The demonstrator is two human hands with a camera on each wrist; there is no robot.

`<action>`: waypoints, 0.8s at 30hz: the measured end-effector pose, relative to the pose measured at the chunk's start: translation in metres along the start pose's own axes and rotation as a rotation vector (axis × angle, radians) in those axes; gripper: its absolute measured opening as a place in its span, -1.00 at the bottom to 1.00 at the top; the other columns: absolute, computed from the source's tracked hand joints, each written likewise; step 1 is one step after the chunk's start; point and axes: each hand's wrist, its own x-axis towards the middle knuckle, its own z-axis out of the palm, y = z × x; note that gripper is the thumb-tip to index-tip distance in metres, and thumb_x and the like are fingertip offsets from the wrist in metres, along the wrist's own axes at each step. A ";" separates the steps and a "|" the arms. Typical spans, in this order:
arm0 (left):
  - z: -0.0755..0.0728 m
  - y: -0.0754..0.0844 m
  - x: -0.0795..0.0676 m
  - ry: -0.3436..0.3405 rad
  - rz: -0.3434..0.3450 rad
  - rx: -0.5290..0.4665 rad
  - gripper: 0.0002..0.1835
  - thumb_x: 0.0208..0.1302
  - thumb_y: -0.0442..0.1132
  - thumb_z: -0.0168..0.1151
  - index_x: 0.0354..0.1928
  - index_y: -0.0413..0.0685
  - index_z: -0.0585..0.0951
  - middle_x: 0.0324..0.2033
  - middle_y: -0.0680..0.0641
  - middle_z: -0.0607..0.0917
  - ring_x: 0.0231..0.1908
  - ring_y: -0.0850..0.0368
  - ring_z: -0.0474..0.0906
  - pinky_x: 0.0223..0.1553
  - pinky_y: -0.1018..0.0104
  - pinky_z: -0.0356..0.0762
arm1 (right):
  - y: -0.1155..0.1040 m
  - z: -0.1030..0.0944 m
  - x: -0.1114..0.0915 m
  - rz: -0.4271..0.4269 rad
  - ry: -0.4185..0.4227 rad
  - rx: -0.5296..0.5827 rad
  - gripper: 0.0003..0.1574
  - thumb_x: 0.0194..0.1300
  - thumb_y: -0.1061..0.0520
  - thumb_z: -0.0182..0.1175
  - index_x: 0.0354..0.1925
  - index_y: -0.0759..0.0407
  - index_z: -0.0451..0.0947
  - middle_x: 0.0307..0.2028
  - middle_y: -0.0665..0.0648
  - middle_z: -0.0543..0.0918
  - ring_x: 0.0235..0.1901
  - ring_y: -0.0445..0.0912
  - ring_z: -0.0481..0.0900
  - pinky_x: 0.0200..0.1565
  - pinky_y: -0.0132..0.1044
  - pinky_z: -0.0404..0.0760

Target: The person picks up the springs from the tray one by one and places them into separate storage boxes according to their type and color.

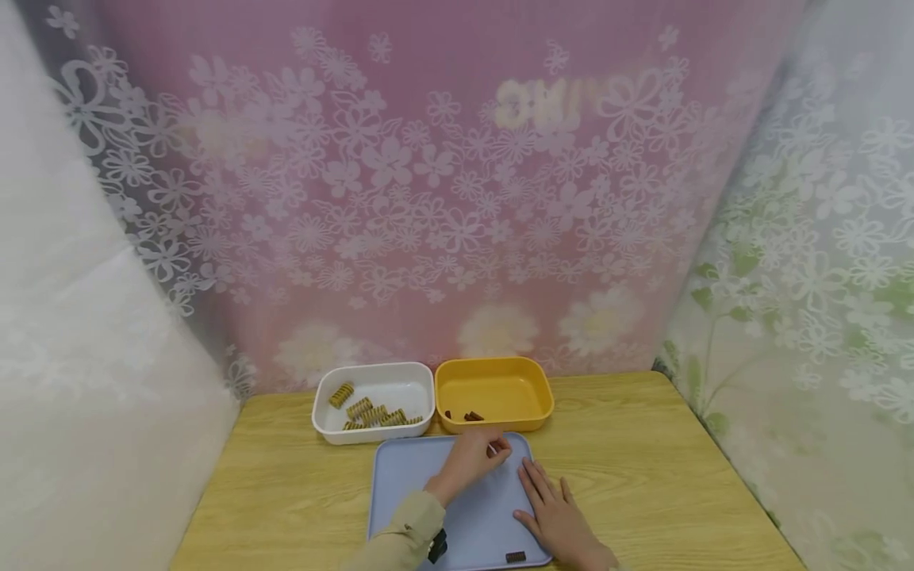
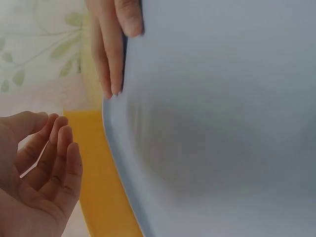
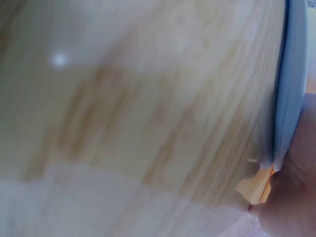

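Observation:
My left hand (image 1: 471, 461) is above the far part of a light blue tray (image 1: 409, 468), near the yellow box. In the left wrist view its fingers (image 2: 63, 163) bend loosely, the thumb close to the index fingertip, with nothing visible between them. My right hand (image 1: 560, 519) rests along the tray's right edge with fingers extended. A small dark brown coil spring (image 1: 516, 557) lies on the tray at its near right corner. The yellow box (image 1: 510, 392) behind the tray holds a few small dark brown pieces (image 1: 474, 416).
Left of the yellow box stands a white box (image 1: 393, 388) with several yellowish coil springs (image 1: 359, 408). Both boxes sit on a wood-grain table (image 1: 643, 460), in front of a flowered curtain (image 1: 428, 198). More curtain hangs at both sides.

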 end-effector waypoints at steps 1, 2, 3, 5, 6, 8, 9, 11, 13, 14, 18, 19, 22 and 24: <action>0.001 0.001 -0.003 -0.015 -0.002 -0.001 -0.94 0.36 -0.17 0.36 -0.26 0.05 0.76 -0.41 0.18 0.73 -0.41 0.45 0.54 -0.35 0.58 0.51 | 0.000 0.000 0.000 -0.006 0.015 -0.006 -0.14 0.44 -0.19 0.17 0.46 0.29 0.30 0.49 0.26 0.28 0.46 0.21 0.24 0.25 0.44 0.29; 0.002 0.002 -0.006 -0.032 -0.004 0.003 -0.94 0.35 -0.17 0.37 -0.27 0.06 0.76 -0.42 0.19 0.72 -0.42 0.46 0.53 -0.36 0.58 0.50 | 0.000 0.000 0.000 -0.012 0.028 -0.010 -0.14 0.44 -0.19 0.18 0.45 0.30 0.32 0.48 0.26 0.29 0.44 0.22 0.26 0.24 0.44 0.30; 0.002 0.003 -0.009 -0.046 -0.001 0.004 -0.95 0.34 -0.17 0.38 -0.28 0.07 0.76 -0.43 0.20 0.72 -0.43 0.47 0.52 -0.37 0.58 0.49 | 0.000 0.000 0.000 -0.017 0.038 -0.016 -0.15 0.43 -0.19 0.19 0.44 0.30 0.33 0.47 0.27 0.30 0.43 0.23 0.28 0.23 0.43 0.31; 0.004 0.005 -0.015 -0.077 0.000 0.000 -0.96 0.32 -0.17 0.39 -0.30 0.09 0.75 -0.44 0.22 0.71 -0.44 0.47 0.51 -0.39 0.58 0.47 | 0.000 0.000 -0.001 -0.029 0.060 -0.017 -0.14 0.42 -0.20 0.20 0.43 0.32 0.35 0.46 0.28 0.33 0.41 0.24 0.30 0.21 0.44 0.34; 0.004 0.006 -0.019 -0.091 0.004 -0.004 -0.96 0.32 -0.18 0.40 -0.31 0.09 0.74 -0.45 0.22 0.70 -0.45 0.47 0.51 -0.40 0.58 0.46 | 0.000 0.001 -0.001 -0.034 0.070 -0.015 -0.14 0.42 -0.21 0.19 0.42 0.32 0.35 0.45 0.28 0.33 0.41 0.24 0.31 0.20 0.44 0.34; 0.006 0.009 -0.024 -0.125 0.008 -0.011 -0.96 0.30 -0.19 0.41 -0.33 0.11 0.74 -0.45 0.22 0.70 -0.46 0.48 0.51 -0.41 0.59 0.45 | 0.001 0.002 -0.002 -0.046 0.088 -0.008 -0.14 0.41 -0.20 0.19 0.41 0.33 0.36 0.44 0.29 0.34 0.40 0.25 0.31 0.18 0.45 0.35; 0.006 0.010 -0.027 -0.143 0.007 -0.018 -0.96 0.29 -0.20 0.42 -0.33 0.12 0.74 -0.46 0.23 0.70 -0.47 0.48 0.50 -0.42 0.59 0.45 | 0.001 0.002 -0.002 -0.053 0.098 0.000 -0.14 0.41 -0.20 0.19 0.41 0.34 0.36 0.44 0.30 0.35 0.39 0.25 0.32 0.17 0.46 0.35; 0.009 0.013 -0.033 -0.180 -0.002 -0.030 -0.96 0.29 -0.19 0.43 -0.33 0.13 0.74 -0.46 0.25 0.70 -0.48 0.52 0.47 -0.43 0.61 0.43 | 0.003 0.003 -0.003 -0.068 0.112 0.012 -0.14 0.43 -0.21 0.16 0.42 0.34 0.34 0.45 0.29 0.33 0.42 0.22 0.28 0.15 0.48 0.35; 0.011 0.015 -0.039 -0.210 0.001 -0.048 -0.96 0.27 -0.19 0.44 -0.33 0.11 0.74 -0.46 0.25 0.70 -0.49 0.53 0.46 -0.43 0.62 0.43 | 0.004 0.003 -0.003 -0.081 0.129 0.020 -0.15 0.44 -0.21 0.15 0.42 0.34 0.34 0.44 0.29 0.33 0.41 0.23 0.29 0.14 0.49 0.35; 0.013 0.016 -0.042 -0.221 0.009 -0.056 -0.97 0.27 -0.18 0.45 -0.33 0.10 0.75 -0.46 0.25 0.71 -0.49 0.54 0.46 -0.43 0.63 0.43 | 0.004 0.004 -0.003 -0.090 0.141 0.018 -0.15 0.44 -0.21 0.14 0.42 0.34 0.34 0.44 0.30 0.33 0.41 0.22 0.29 0.13 0.49 0.36; 0.021 0.017 -0.053 -0.272 0.066 -0.083 -0.96 0.26 -0.17 0.45 -0.31 0.08 0.77 -0.44 0.26 0.72 -0.50 0.58 0.46 -0.43 0.67 0.44 | 0.005 0.003 -0.003 -0.120 0.173 -0.012 -0.17 0.50 -0.24 0.05 0.41 0.35 0.35 0.42 0.31 0.36 0.39 0.22 0.34 0.09 0.48 0.40; 0.023 0.017 -0.056 -0.289 0.074 -0.096 -0.96 0.26 -0.17 0.45 -0.31 0.08 0.77 -0.45 0.26 0.72 -0.50 0.58 0.46 -0.43 0.68 0.43 | 0.005 0.003 -0.003 -0.126 0.181 -0.021 -0.17 0.52 -0.25 0.00 0.40 0.35 0.36 0.41 0.32 0.38 0.39 0.22 0.34 0.08 0.48 0.41; 0.027 0.016 -0.064 -0.340 0.089 -0.115 -0.96 0.27 -0.16 0.44 -0.30 0.08 0.76 -0.47 0.29 0.71 -0.52 0.60 0.45 -0.44 0.68 0.43 | 0.005 0.004 -0.004 -0.142 0.200 -0.031 -0.15 0.57 -0.31 -0.15 0.40 0.35 0.36 0.40 0.32 0.39 0.39 0.20 0.35 0.07 0.47 0.43; 0.028 0.016 -0.068 -0.375 0.082 -0.139 -0.96 0.29 -0.16 0.43 -0.29 0.07 0.76 -0.49 0.29 0.70 -0.53 0.60 0.46 -0.46 0.68 0.44 | 0.006 0.005 -0.004 -0.152 0.226 -0.019 -0.14 0.56 -0.32 -0.13 0.38 0.36 0.38 0.38 0.33 0.41 0.36 0.22 0.38 0.05 0.47 0.44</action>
